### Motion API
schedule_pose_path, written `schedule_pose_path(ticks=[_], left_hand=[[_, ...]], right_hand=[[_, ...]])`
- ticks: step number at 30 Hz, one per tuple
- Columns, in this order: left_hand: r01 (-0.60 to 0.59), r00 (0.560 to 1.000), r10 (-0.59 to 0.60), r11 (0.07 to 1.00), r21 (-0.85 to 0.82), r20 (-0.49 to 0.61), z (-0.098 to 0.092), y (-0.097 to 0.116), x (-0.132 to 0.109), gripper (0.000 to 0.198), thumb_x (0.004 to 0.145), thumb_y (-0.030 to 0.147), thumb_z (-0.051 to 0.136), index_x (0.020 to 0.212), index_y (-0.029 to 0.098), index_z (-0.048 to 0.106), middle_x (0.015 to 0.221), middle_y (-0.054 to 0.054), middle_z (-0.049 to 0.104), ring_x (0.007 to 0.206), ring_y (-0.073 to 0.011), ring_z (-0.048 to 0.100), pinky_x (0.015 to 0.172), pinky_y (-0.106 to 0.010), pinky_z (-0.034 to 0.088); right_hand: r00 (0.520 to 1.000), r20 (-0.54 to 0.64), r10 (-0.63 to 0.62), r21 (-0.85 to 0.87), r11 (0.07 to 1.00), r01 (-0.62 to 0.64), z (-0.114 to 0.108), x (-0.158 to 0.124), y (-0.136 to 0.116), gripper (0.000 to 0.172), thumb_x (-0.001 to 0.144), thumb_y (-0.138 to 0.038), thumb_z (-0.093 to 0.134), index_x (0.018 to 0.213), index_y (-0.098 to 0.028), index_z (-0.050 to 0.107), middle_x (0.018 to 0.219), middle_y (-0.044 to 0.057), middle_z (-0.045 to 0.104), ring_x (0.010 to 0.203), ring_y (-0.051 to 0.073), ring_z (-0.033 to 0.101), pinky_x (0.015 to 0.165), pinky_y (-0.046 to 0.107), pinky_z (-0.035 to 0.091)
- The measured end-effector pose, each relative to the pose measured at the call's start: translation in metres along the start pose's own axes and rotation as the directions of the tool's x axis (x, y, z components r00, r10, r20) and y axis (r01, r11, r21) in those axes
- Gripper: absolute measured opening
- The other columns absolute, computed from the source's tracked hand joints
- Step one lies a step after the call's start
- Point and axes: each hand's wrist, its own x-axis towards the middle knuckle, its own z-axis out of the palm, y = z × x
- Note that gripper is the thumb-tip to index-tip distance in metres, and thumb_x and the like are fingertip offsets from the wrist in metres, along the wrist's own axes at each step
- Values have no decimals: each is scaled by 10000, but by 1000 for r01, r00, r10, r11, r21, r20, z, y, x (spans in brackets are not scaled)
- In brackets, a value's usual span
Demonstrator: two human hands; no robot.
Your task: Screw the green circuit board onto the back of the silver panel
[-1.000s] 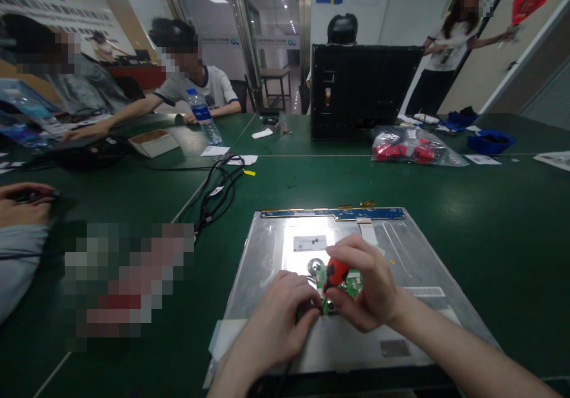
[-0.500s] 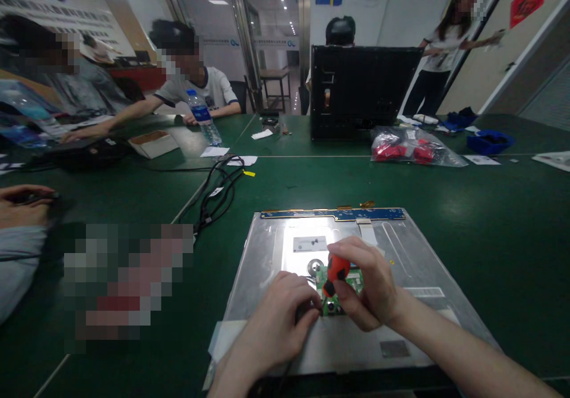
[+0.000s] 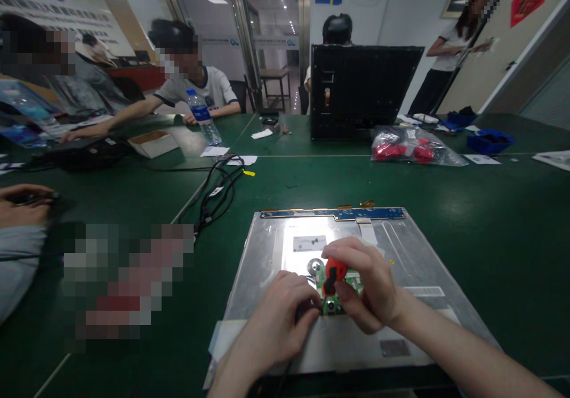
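My right hand (image 3: 363, 282) grips the red and black handle of a stubby screwdriver (image 3: 336, 268), which points down at a green circuit board (image 3: 354, 279). The board lies on the metal back of a flat display panel (image 3: 267, 249), which rests on the table. Beside the board's left edge, my left hand (image 3: 285, 309) has its fingers closed in a pinch. What lies between those fingertips is hidden. A blue circuit strip (image 3: 329, 214) runs along the panel's far edge, and a white ribbon cable (image 3: 367, 231) comes down from it.
Black cables (image 3: 218, 193) lie left of the panel on the green table (image 3: 285, 184). Farther off stand a black monitor-like panel (image 3: 360, 92), a bag with red parts (image 3: 414, 148), a blue tray (image 3: 490, 142) and a water bottle (image 3: 203, 119). A co-worker's hand (image 3: 27, 202) is at the left.
The screwdriver handle has turned and shifted slightly left in my right hand. My left hand stays in place. The standing person at the back right has moved a little.
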Motion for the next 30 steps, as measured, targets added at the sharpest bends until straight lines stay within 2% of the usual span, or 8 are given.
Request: schedule_pose_path(ticks=[3,8,15,18,25,30], left_hand=[[2,1000,-2,1000,-6,6,1,-1,-1,120,817,82,596,816,200,617,838,-12,663,831,-212,587,837,-373,407],[8,1000,-8,1000,-12,8,2,-1,-1,133,822,76,587,846,201,627,849,-12,662,839,-214,583,842,-377,393],[-17,1000,17,999,-48,-12,3,-2,-1,148,810,52,599,828,197,619,851,-2,665,830,-202,583,832,-361,384],[-12,1000,11,999,-45,-19,3,-2,-1,149,801,50,611,824,197,623,828,2,657,815,-199,577,829,-356,384],[-4,1000,4,1000,-18,5,2,-2,0,126,808,73,605,810,198,621,833,-7,667,830,-207,590,840,-361,392],[-7,1000,7,1000,-16,-6,3,-3,0,126,820,87,593,841,203,638,841,-13,670,827,-210,590,837,-365,399]], right_hand=[[1000,-6,2,-11,1000,-2,1,-1,0,521,825,-102,455,1346,-120,456,939,87,625,794,190,628,614,302,557],[999,-50,-22,-41,999,20,4,-2,3,535,815,-127,493,1348,-146,448,848,45,593,683,174,577,501,275,471],[998,-54,-32,-72,997,28,5,-1,3,387,889,-188,523,1275,-177,495,791,16,567,616,154,533,493,259,452],[999,-35,-34,-52,998,33,3,0,2,403,885,-201,498,1286,-164,498,828,39,586,656,164,564,517,270,495],[1000,-10,-1,-26,1000,1,1,-1,0,519,834,-109,449,1353,-127,457,931,85,644,827,202,649,665,319,578],[999,-42,-13,-49,999,11,5,-2,2,511,822,-124,490,1332,-133,460,853,51,607,710,177,601,535,282,506]])
